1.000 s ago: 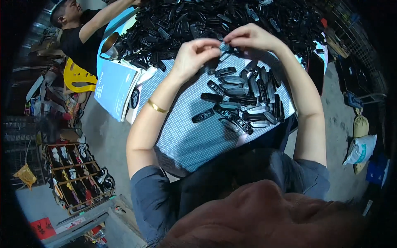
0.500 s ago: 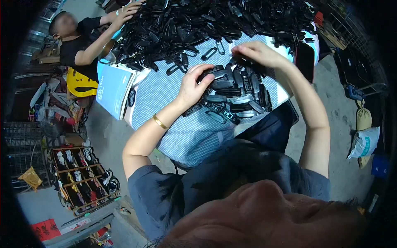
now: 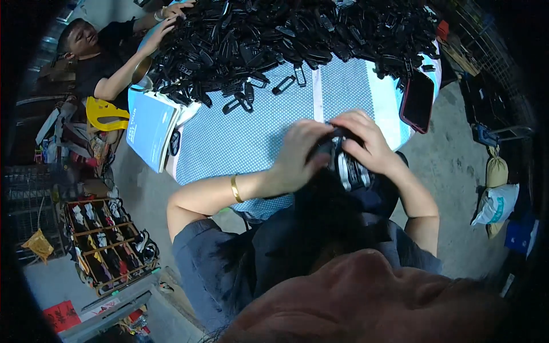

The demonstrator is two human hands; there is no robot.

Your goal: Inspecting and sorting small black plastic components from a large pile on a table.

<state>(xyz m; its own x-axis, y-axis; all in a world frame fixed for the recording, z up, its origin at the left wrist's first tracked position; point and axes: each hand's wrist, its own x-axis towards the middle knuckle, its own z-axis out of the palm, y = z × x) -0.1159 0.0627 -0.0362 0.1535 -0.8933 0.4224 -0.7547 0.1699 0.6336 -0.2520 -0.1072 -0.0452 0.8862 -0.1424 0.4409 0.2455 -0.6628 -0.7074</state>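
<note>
Above my lap, at the near edge of the table, I hold a bunch of black plastic parts [image 3: 350, 170], oblong with some shiny grey faces. My left hand [image 3: 298, 153], a gold bracelet on its wrist, is curled against their left side and slightly smeared by motion. From the right, my right hand [image 3: 366, 140] bends its fingers over the top of the bunch. A large heap of similar black parts [image 3: 257, 46] covers the far part of the table, a few loop-shaped ones [image 3: 284, 84] lying loose at its near edge.
The table has a blue-white patterned cloth [image 3: 229, 137]. A blue book [image 3: 150, 128] lies at its left edge, a dark phone [image 3: 419, 102] at its right. Far left, a person [image 3: 108, 74] reaches into the heap beside a metal cup [image 3: 143, 71]. A rack [image 3: 108, 243] stands lower left.
The parts that lay on the near cloth are now bunched between my hands. Both hands have come together, nearer to me. The other person's hands remain at the heap.
</note>
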